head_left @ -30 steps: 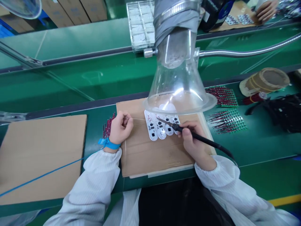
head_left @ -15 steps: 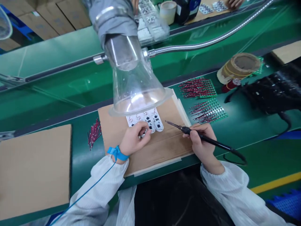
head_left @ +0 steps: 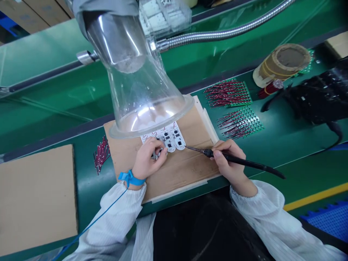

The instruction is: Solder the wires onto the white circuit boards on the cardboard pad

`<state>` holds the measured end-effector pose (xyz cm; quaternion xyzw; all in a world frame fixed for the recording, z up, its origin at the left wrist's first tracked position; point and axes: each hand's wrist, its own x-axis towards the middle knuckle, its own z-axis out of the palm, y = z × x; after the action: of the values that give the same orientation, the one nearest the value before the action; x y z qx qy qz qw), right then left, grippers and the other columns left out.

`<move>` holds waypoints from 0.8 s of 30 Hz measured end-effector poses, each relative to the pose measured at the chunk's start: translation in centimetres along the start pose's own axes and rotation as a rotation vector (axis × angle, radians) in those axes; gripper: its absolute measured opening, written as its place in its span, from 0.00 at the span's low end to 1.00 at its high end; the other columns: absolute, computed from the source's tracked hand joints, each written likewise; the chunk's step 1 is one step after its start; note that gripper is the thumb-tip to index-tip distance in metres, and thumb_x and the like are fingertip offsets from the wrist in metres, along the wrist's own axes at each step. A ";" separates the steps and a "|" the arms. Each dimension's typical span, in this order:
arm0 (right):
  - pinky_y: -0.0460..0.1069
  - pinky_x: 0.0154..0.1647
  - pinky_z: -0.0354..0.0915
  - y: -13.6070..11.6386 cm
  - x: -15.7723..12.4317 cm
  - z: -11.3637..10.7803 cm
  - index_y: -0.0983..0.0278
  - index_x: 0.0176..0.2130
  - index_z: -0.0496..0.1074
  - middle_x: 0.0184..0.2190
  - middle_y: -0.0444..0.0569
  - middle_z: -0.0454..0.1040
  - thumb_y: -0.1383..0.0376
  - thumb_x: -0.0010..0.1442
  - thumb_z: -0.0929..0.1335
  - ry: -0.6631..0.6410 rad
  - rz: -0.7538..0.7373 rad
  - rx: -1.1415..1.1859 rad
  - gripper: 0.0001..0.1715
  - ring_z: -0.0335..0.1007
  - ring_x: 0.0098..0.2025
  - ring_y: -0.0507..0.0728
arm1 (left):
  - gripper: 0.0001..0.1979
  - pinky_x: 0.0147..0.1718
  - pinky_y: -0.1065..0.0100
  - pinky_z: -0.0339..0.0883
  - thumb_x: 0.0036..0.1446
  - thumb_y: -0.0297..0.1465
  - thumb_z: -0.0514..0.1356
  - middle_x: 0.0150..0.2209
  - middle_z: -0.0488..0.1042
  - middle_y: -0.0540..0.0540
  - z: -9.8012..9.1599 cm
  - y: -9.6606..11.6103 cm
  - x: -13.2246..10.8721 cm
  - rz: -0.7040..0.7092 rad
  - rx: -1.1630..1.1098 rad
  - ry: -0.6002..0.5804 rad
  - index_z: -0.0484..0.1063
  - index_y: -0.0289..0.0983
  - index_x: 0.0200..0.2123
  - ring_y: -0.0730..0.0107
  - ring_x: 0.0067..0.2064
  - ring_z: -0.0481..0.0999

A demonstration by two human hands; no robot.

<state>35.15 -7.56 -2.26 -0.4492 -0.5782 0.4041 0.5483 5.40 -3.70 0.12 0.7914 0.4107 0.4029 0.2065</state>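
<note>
Left hand [head_left: 149, 159] pinched tight on a small metal part [head_left: 157, 155] at the near edge of the white circuit boards [head_left: 170, 139] — right hand [head_left: 228, 156] clamps the soldering iron [head_left: 244, 162], tip just right of the boards, over the cardboard sheet [head_left: 179, 170].

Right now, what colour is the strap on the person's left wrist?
The wrist strap is bright blue; it shows best in the head view.

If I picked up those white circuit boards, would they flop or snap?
Those flat white circuit boards lying on brown cardboard probably feel stiff and light: they lie flat, joined in a row. Their small black parts and thin red wires look fragile.
</note>
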 end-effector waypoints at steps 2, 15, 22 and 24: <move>0.50 0.26 0.63 -0.1 0.1 0.0 0.57 0.40 0.72 0.29 0.42 0.74 0.63 0.73 0.73 -0.011 0.003 -0.012 0.07 0.70 0.26 0.54 | 0.08 0.32 0.70 0.61 0.68 0.22 0.64 0.29 0.63 0.56 0.0 0.0 0.0 -0.004 0.001 -0.007 0.69 0.40 0.42 0.73 0.31 0.65; 0.49 0.24 0.65 0.2 -0.3 -0.1 0.57 0.42 0.74 0.30 0.43 0.76 0.62 0.73 0.74 0.005 0.031 -0.024 0.06 0.72 0.26 0.54 | 0.08 0.32 0.70 0.62 0.68 0.22 0.65 0.30 0.65 0.55 0.0 0.1 0.1 -0.002 -0.018 -0.012 0.70 0.40 0.43 0.73 0.31 0.66; 0.49 0.24 0.66 0.2 -0.2 -0.1 0.57 0.41 0.74 0.30 0.42 0.77 0.61 0.72 0.74 -0.032 0.032 -0.112 0.07 0.73 0.25 0.53 | 0.09 0.31 0.70 0.61 0.68 0.22 0.64 0.30 0.64 0.56 -0.1 0.2 0.3 0.015 -0.021 -0.019 0.69 0.40 0.43 0.74 0.30 0.66; 0.49 0.24 0.67 0.2 -0.2 -0.2 0.57 0.41 0.73 0.30 0.43 0.77 0.59 0.73 0.74 -0.011 0.047 -0.092 0.08 0.73 0.25 0.54 | 0.09 0.31 0.70 0.60 0.68 0.22 0.64 0.29 0.64 0.56 -0.1 0.2 0.3 0.010 -0.016 -0.020 0.69 0.40 0.42 0.74 0.30 0.66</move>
<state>35.32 -7.72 -2.50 -0.4849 -0.5886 0.3924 0.5143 5.51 -3.55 0.48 0.7958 0.4014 0.3992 0.2150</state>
